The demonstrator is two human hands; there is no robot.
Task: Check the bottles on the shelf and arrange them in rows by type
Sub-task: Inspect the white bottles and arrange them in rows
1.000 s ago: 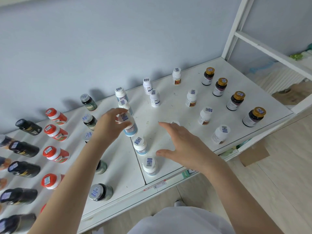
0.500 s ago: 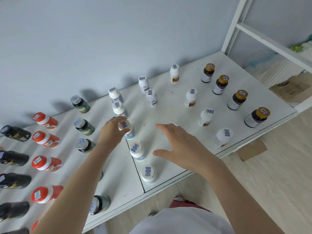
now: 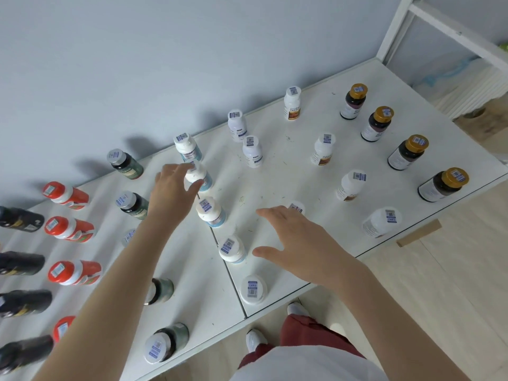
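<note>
Left hand (image 3: 176, 193) comes in from 7 o'clock, thumb and fingers spread either side of the cap of a blue-label bottle (image 3: 204, 178). It's blurry there, so honestly I can't tell if it's actually gripping or just touching. That bottle stands upright, second from the back in a blue-label row (image 3: 211, 213) of five running from 11 down to 5 o'clock across the seam in the white shelf (image 3: 286, 169). Right hand (image 3: 299, 243) is at 3 o'clock of that row, palm down, fingers straight and fanned out, holding nothing. A white cap (image 3: 298, 207) pokes out just past its fingertips at 12. Further out at 1 o'clock there are two purple-label bottles (image 3: 252, 151) close together, then a slanted line of four orange-label bottles (image 3: 323, 149). Beyond those, at 2 to 3 o'clock, four gold-cap bottles (image 3: 406, 152) stand near the shelf's right edge. Going the other way, at 9 o'clock of the left hand, the green bottles (image 3: 125, 165) with silver caps make a column, partly hidden under the forearm. Past them come the red bottles (image 3: 70, 229), and the black bottles (image 3: 19, 218) are at the far left edge. Pale blue wall (image 3: 192, 50) behind it all.
</note>
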